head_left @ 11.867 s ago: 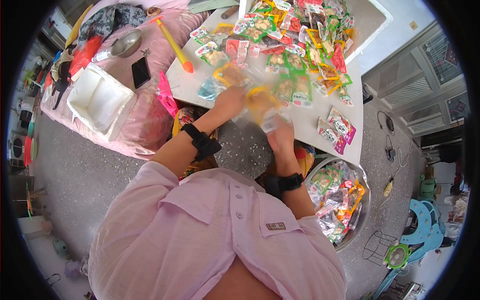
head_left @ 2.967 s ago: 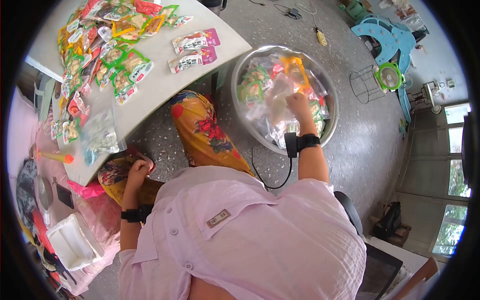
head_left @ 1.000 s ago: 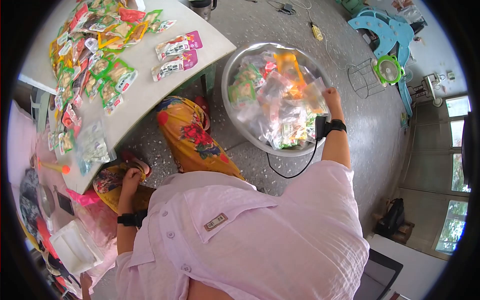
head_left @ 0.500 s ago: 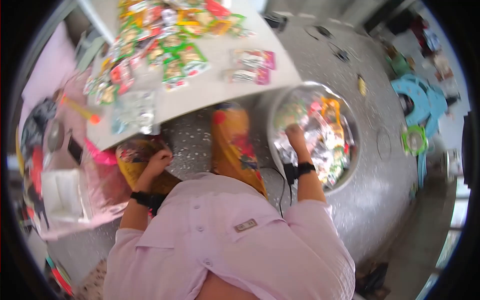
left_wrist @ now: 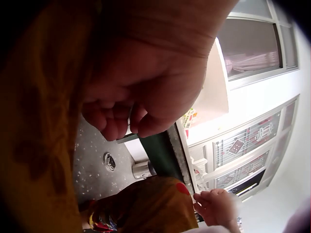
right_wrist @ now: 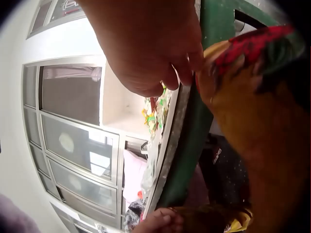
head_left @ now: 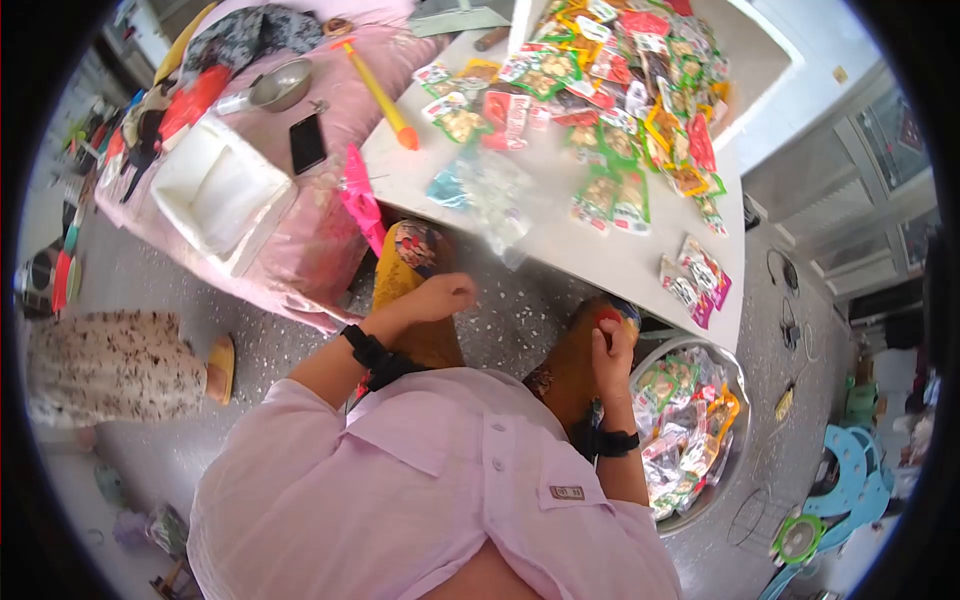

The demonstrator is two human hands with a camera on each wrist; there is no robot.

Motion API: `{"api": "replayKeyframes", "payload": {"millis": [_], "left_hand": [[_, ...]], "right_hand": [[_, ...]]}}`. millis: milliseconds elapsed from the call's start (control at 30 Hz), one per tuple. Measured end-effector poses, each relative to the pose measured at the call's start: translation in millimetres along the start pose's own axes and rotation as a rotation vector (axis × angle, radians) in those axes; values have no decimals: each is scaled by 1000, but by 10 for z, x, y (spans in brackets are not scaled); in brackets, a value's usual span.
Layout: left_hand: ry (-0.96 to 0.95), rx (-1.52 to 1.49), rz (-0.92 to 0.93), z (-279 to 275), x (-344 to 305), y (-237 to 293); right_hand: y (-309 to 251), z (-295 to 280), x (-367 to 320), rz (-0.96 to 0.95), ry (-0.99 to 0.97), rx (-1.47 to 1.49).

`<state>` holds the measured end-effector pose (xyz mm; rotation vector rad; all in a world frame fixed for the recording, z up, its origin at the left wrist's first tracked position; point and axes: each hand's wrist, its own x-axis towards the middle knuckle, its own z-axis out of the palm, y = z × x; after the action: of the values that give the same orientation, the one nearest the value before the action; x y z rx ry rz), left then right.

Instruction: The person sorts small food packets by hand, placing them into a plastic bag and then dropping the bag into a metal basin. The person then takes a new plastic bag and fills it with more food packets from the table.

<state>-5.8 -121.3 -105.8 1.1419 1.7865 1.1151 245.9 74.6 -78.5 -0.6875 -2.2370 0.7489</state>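
Note:
In the head view, my left hand (head_left: 440,297) hangs loosely curled over the left thigh, holding nothing. My right hand (head_left: 612,355), also loosely curled and without anything in it, is above the right knee, beside the metal basin (head_left: 743,440). Inside the basin lie many bagged snack packets (head_left: 685,425). Ahead of the hands, clear plastic bags (head_left: 497,195) overhang the near edge of the table (head_left: 585,258). A heap of colourful snack packets (head_left: 550,72) covers the back of the tabletop. Two purple-ended packets (head_left: 694,278) lie apart at its right corner.
A white foam box (head_left: 765,65) stands behind the heap. On the pink-covered bed (head_left: 330,200) are another foam box (head_left: 215,195), a phone (head_left: 308,143), a pan (head_left: 282,86) and a yellow stick (head_left: 375,92). Someone in a patterned garment (head_left: 115,365) is at the left.
Both hands worked with a packet above the table at first. Later the right hand reached into the basin, then withdrew to the knee. The left stayed by the thigh. The head view swung left.

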Motion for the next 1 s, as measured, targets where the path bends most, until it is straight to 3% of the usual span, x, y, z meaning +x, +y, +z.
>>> {"api": "replayKeyframes", "payload": {"millis": [33,67,100,167,233,300,367,500,600,700,833,1000], "left_hand": [[35,-16,31,-124,-61,56],[117,45,75,-257,-140,130],[166,106,131,-444,-213,241],[371,163,175,-781,-376,177],[542,74,-60,-1161,-592,218],[809,410,-111,-1526,-796,176],[1049,813,-15,-1959,-1035,-1],[1320,1091,-132,-2654,-1452,-389],[1244,1154,-465,-2943,-1660,-731],[944,913,-845,-3035,-1754,-825],[848,936,-950,-2966,-1680,-570],[957,898,-792,-3074,-1732,-757]], "right_hand": [[-81,69,46,-124,-7,-90],[26,166,3,-64,-38,-29],[-61,163,47,-210,-34,-179],[-51,227,51,-283,-49,-182],[-47,244,54,-280,-65,-209],[-83,226,66,-318,-56,-253],[-31,236,61,-326,-70,-254],[-37,247,65,-323,-68,-271],[95,278,27,-236,-83,-231],[52,270,41,-269,-60,-280],[68,265,27,-238,-76,-269],[88,289,31,-230,-84,-266]]}}
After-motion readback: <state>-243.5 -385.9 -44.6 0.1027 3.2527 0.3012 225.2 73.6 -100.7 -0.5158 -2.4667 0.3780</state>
